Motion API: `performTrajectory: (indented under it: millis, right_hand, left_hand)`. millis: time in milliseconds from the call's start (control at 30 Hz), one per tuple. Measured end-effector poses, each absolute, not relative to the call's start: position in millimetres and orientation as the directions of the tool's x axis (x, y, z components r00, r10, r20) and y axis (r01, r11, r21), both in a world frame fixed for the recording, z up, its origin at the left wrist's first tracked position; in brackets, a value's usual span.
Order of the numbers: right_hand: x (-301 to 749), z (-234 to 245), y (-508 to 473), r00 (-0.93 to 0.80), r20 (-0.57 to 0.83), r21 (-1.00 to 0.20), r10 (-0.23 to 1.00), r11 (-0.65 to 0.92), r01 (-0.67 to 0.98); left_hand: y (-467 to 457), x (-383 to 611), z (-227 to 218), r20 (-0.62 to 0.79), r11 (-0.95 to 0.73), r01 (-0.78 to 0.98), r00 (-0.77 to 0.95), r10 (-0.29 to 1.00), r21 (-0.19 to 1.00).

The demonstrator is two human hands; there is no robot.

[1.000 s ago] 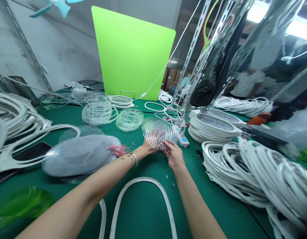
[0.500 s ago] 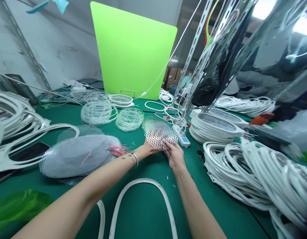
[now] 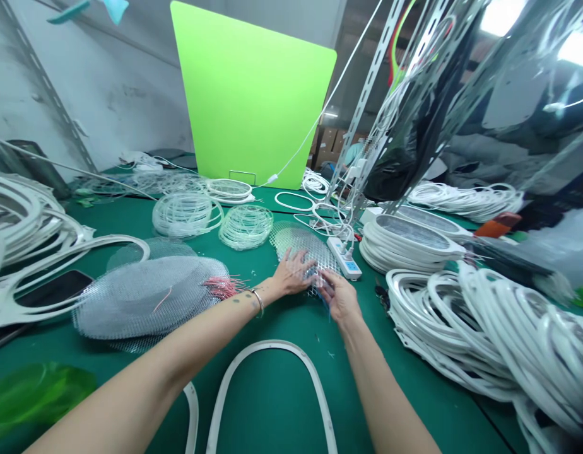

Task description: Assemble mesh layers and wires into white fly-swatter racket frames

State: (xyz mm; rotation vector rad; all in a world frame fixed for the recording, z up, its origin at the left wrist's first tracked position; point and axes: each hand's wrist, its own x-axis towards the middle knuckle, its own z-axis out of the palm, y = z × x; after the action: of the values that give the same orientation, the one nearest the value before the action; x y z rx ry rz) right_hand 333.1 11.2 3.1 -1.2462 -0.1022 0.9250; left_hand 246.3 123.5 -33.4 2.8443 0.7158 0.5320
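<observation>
An oval sheet of metal mesh (image 3: pixel 306 239) lies on the green table, its near edge beneath both hands. My left hand (image 3: pixel 294 274) rests on top of the mesh with its fingers spread. Close by at the right, my right hand (image 3: pixel 339 296) has its thumb and fingers pinched together at the mesh's near right edge. A thin blue wire (image 3: pixel 327 306) hangs from those fingers; its upper end is hidden. Nearer to me lies a white oval frame (image 3: pixel 276 344), cut off by the lower picture edge.
Stacked oval mesh sheets (image 3: pixel 130 302) with pink wires (image 3: pixel 223 285) lie at the left. A white power strip (image 3: pixel 344 258) stands beside the mesh. White frames (image 3: pixel 462 340) pile up at the right. Coils of clear strip (image 3: pixel 247 226) and a green board (image 3: pixel 253 101) are behind.
My left hand was underneath the mesh and is now on top of it. The mesh has come down flatter. My right hand has shifted slightly right with the blue wire.
</observation>
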Motion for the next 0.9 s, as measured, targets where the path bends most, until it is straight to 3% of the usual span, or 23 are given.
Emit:
performTrajectory:
  millis: [333, 633, 700, 800, 900]
  right_hand:
    - [339, 21, -10, 0.623, -0.305, -0.825, 0.720, 0.128, -0.551]
    - [307, 67, -53, 0.622, -0.266, -0.780, 0.737, 0.215, -0.588]
    - [289, 74, -68, 0.601, -0.295, -0.769, 0.743, 0.189, -0.611]
    - [258, 78, -98, 0.523, -0.340, -0.733, 0.781, 0.128, -0.668]
    - [227, 77, -132, 0.388, -0.332, -0.678, 0.860, 0.068, -0.732]
  left_hand:
    - [113, 228, -10, 0.291, -0.832, 0.406, 0.801, 0.523, 0.377]
    - [76, 173, 60, 0.143, -0.621, 0.411, 0.748, 0.648, 0.667]
    - [51, 151, 75, 0.105, -0.494, 0.354, 0.721, 0.685, 0.794]
    - [10, 119, 91, -0.026, -0.143, 0.194, 0.674, 0.738, 0.970]
    - [-23, 88, 95, -0.158, 0.167, 0.051, 0.666, 0.729, 0.985]
